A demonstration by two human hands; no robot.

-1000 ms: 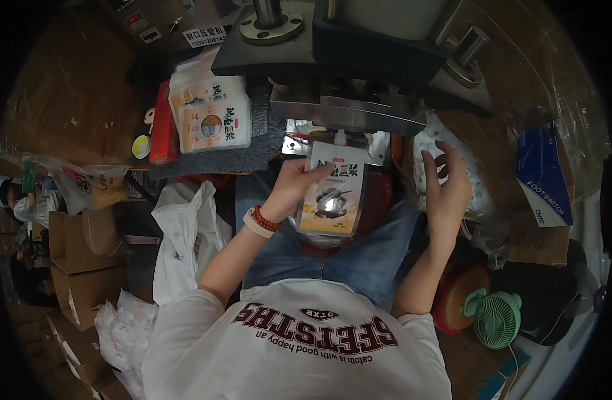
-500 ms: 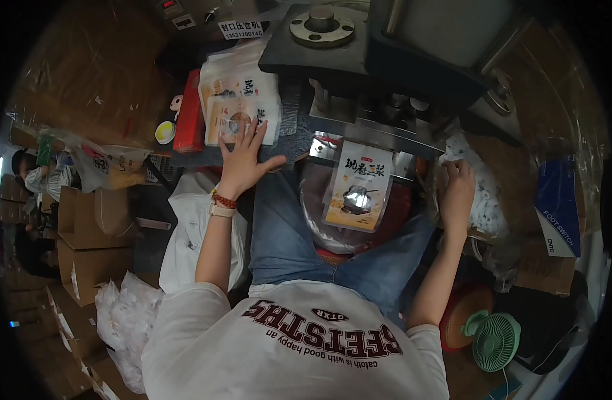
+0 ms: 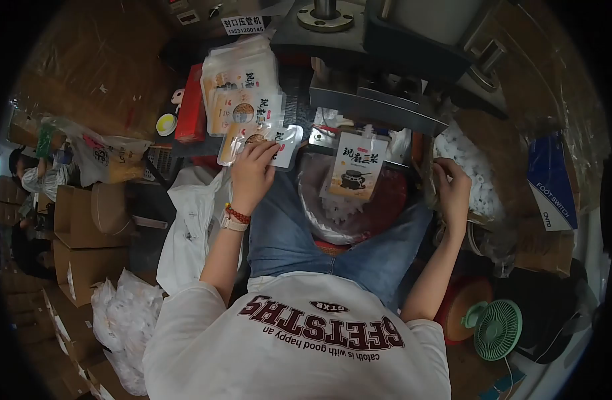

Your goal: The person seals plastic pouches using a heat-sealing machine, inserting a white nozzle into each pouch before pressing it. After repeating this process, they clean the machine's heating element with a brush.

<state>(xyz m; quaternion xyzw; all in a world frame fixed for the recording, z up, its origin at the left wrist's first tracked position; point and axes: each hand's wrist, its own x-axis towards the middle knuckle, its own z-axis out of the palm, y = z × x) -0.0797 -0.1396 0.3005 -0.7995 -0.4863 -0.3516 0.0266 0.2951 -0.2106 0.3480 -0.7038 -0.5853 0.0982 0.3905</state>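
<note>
My left hand (image 3: 254, 172) has its fingers closed on the near edge of a printed pouch (image 3: 289, 137), which overlaps a stack of similar pouches (image 3: 243, 77). Another printed pouch (image 3: 355, 167) hangs at the front of the sealing machine (image 3: 379, 103), its white spout (image 3: 368, 130) showing at the top edge. My right hand (image 3: 454, 190) is curled with fingertips together at the near left side of an open bag of small white plastic spouts (image 3: 476, 173). Whatever sits between those fingertips is too small or hidden to make out.
A red box (image 3: 191, 107) and a small yellow-lidded tub (image 3: 166, 124) stand left of the stack. A plastic-covered round seat (image 3: 346, 217) lies between my legs. At right are a blue foot switch box (image 3: 549, 180) and a green fan (image 3: 498, 333). Cartons (image 3: 89, 260) stand at left.
My left hand has closed from spread fingers and drawn a pouch toward me off the stack. The pouch at the machine now shows its spout. My right hand has shifted slightly at the bag.
</note>
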